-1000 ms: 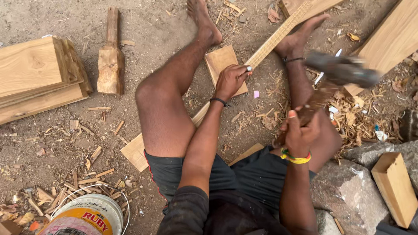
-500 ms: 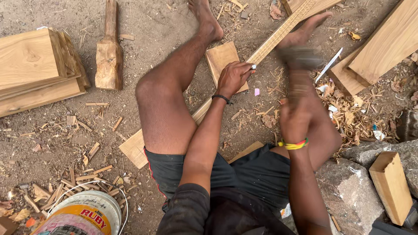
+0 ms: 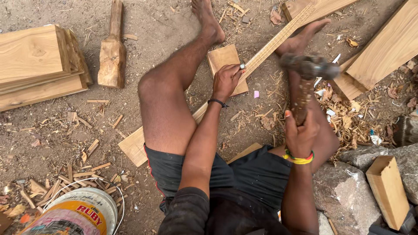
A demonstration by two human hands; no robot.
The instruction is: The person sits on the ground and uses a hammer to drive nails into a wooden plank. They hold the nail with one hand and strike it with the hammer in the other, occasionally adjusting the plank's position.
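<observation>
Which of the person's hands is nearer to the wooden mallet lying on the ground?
Left. The left hand grips a chisel on the long strip, right of the wooden mallet; the right hand holds a hammer farther off.

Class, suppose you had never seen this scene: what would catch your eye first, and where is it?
First, the raised hammer, blurred, gripped by the right hand right of centre. Next, the left hand in the middle, pressing a small tool against a long carved wooden strip that runs diagonally across a small wooden block. At the edges lie stacked planks on the left, a wooden mallet beside them, and a plastic bucket bottom left.
</observation>
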